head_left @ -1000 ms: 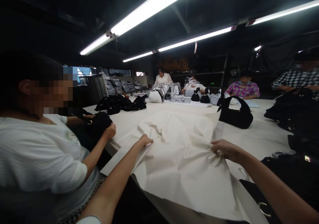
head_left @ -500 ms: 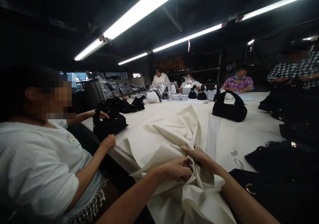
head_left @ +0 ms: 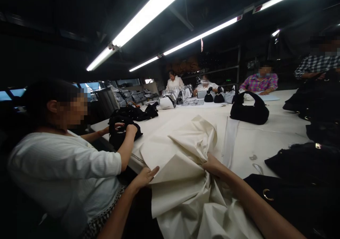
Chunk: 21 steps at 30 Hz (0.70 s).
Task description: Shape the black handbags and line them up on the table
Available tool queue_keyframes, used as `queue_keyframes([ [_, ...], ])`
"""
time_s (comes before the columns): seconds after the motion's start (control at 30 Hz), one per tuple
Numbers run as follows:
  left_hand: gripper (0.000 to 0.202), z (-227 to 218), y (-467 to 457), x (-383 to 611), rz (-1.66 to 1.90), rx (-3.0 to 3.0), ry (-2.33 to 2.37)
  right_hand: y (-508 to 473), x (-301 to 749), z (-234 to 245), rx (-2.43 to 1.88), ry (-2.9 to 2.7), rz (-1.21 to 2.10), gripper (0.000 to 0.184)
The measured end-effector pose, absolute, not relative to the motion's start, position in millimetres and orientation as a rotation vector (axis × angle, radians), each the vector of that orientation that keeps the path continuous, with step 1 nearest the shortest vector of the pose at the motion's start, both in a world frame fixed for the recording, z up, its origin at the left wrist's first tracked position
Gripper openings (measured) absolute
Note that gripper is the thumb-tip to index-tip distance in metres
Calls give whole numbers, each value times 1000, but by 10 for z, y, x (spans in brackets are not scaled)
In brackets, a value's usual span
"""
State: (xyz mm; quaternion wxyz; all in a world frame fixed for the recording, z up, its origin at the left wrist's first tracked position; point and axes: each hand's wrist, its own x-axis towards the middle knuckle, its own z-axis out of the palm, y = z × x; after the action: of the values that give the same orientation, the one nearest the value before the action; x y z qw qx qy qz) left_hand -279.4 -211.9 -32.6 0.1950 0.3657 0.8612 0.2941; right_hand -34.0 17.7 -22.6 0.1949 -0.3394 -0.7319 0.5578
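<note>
A large cream sheet [head_left: 175,182], crumpled and folded, spreads over the near edge of the table and hangs down toward me; whether it is paper or cloth I cannot tell. Its gathered middle is bunched in my right hand [head_left: 214,165], fingers closed round the folds. At the sheet's left edge is my left hand [head_left: 144,178], thumb lying over the border and the other fingers partly hidden beneath it. A black handbag [head_left: 249,112] with a curved handle stands beyond the sheet to the right.
Close on my left, a co-worker [head_left: 66,168] handles a black bag [head_left: 117,136]. Black bags [head_left: 292,164] are heaped at the right. A clear plastic strip [head_left: 230,143] lies on the white table [head_left: 255,143]. Several other people sit or stand around the far side, near plastic-wrapped goods [head_left: 168,102].
My left hand has moved from the bunched middle out to the sheet's left edge, spreading that side. My right hand keeps its hold. The co-worker's nearer hand has moved up to the black bag.
</note>
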Motion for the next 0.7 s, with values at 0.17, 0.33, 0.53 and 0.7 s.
queue_keyframes([
  [0.17, 65, -113, -2129, -2705, 872, 1171, 2223, -335, -246, 132, -560, -2047, 1932, 87],
  [0.33, 65, 486, -2106, -2569, 849, 1491, 1857, -570, 10, 369, -270, -2107, 1863, 81],
  [0.53, 97, 817, -1889, -2036, 1088, 1569, 1524, -578, 265, 520, -54, -2047, 1768, 67],
  [0.7, 96, 571, -1551, -1325, 1445, 1196, 1094, -685, 210, 483, -23, -1930, 1731, 67],
])
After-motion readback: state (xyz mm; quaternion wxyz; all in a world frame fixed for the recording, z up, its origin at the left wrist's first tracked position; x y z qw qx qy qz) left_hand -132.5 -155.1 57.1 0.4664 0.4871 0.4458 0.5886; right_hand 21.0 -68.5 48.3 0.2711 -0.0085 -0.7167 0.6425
